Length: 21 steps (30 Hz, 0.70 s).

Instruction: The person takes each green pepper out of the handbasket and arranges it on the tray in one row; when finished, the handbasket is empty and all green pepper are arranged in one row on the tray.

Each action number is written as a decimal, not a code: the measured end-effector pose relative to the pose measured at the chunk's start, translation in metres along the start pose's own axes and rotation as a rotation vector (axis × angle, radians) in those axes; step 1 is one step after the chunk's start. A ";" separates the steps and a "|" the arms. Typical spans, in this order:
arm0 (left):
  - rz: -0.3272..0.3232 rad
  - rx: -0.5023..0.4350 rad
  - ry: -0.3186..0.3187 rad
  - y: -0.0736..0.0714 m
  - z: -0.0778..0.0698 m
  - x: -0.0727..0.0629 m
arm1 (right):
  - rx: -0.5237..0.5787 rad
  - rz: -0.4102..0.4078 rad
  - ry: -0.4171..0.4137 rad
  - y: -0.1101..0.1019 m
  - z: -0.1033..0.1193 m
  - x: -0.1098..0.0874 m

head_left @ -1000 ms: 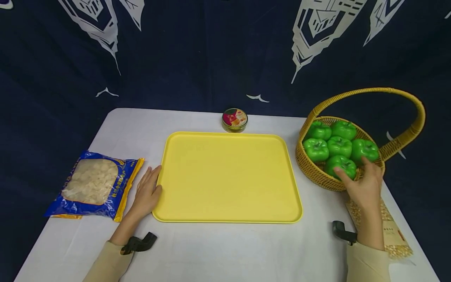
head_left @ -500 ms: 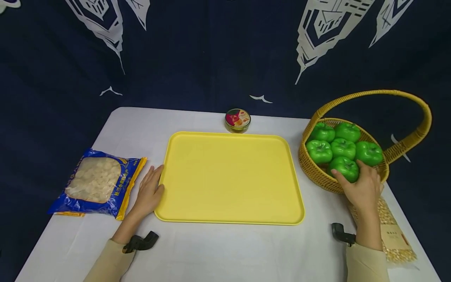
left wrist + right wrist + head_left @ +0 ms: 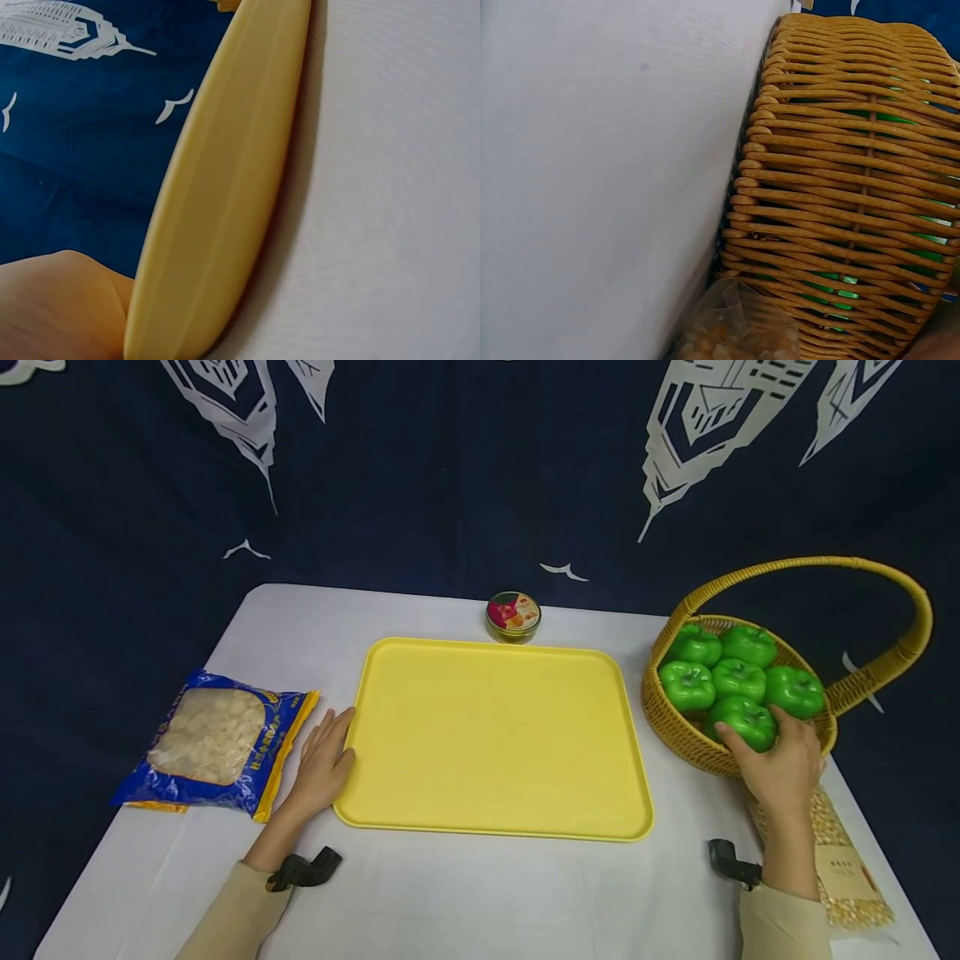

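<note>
My right hand (image 3: 782, 770) reaches over the near rim of a wicker basket (image 3: 678, 737). Thumb and fingers lie on either side of the nearest green bell pepper (image 3: 747, 722), gripping it inside the basket. Several more green peppers (image 3: 738, 679) sit around it. In the right wrist view only the basket's woven side (image 3: 840, 172) shows well, so the grip is hidden there. My left hand (image 3: 324, 764), fingers extended, rests at the left edge of a yellow tray (image 3: 495, 735). The left wrist view has the tray's outer side (image 3: 217, 172) close up.
A blue bag of pale flakes (image 3: 213, 739) lies left of the left hand. Behind the tray stands a small round tin (image 3: 513, 617). A clear packet of yellow kernels (image 3: 843, 860) lies under the right forearm, near the table's right edge. The basket's tall handle (image 3: 817, 562) arches up behind the peppers.
My right thumb and fingers have closed in around the nearest pepper, from hovering by it. The left hand stays at the tray's edge. The head view has shifted slightly.
</note>
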<state>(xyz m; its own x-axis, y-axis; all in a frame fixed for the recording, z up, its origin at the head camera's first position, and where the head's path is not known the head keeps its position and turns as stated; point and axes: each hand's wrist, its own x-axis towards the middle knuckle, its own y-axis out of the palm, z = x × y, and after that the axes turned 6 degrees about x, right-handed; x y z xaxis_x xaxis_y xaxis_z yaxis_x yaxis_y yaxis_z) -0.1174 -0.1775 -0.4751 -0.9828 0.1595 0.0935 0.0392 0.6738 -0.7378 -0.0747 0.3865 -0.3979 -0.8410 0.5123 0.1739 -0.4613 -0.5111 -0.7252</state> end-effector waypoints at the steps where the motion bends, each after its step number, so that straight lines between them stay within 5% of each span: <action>1: -0.001 0.002 0.003 0.000 0.000 0.000 | 0.018 -0.014 0.006 0.000 0.000 -0.001; 14: -0.001 0.023 0.004 0.000 0.000 0.001 | 0.153 -0.207 0.090 -0.024 0.022 -0.017; 21: -0.004 0.025 -0.006 0.000 0.000 0.001 | 0.202 -0.297 -0.060 -0.034 0.043 -0.031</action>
<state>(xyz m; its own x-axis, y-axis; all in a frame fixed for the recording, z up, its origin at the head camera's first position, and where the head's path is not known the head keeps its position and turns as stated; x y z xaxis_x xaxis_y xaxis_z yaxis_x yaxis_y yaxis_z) -0.1186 -0.1776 -0.4752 -0.9840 0.1522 0.0922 0.0308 0.6562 -0.7539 -0.0451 0.3580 -0.3504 -0.6741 0.6205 0.4007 -0.7296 -0.4748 -0.4922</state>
